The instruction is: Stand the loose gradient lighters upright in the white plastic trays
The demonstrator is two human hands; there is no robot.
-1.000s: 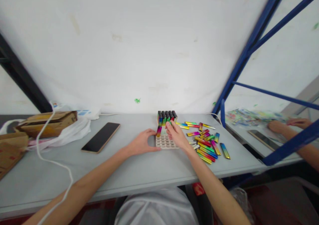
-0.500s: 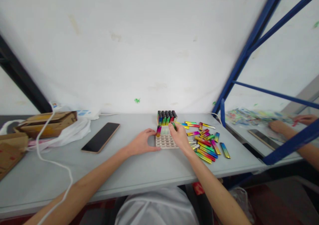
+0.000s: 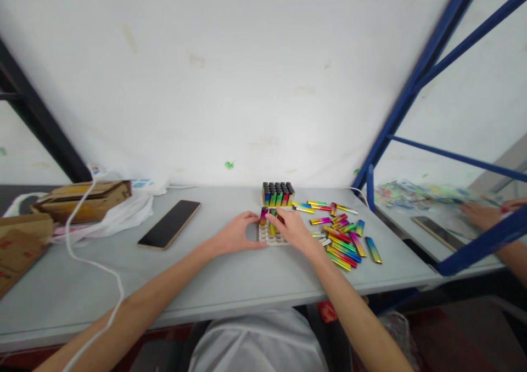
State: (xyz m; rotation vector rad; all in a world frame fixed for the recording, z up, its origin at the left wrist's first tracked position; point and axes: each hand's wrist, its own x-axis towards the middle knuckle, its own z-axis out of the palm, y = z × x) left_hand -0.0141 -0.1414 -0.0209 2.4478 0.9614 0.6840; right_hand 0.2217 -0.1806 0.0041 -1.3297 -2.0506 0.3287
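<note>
My left hand (image 3: 235, 234) steadies a whitish tray with holes (image 3: 263, 240), thumb at its front left corner and fingers at the back left. A purple and gold lighter (image 3: 264, 217) stands upright in the tray's back left part. Just right of it, my right hand (image 3: 293, 227) has its fingers on a green and yellow lighter (image 3: 272, 229), upright over the tray. That hand hides the tray's right side. Behind the tray stands a block of upright lighters (image 3: 278, 195) with black tops and shiny coloured bodies.
Many shiny coloured lighter casings (image 3: 343, 246) lie loose on the right. A phone (image 3: 169, 225) lies left, near cardboard boxes (image 3: 84, 201) and a white cable (image 3: 99, 270). Blue metal posts (image 3: 405, 106) rise at right; beyond them another person's hand (image 3: 481, 214) works.
My right hand has moved slightly left and lowered, bringing the green lighter upright beside the purple one. The left hand keeps its hold on the tray. The view has shifted a little.
</note>
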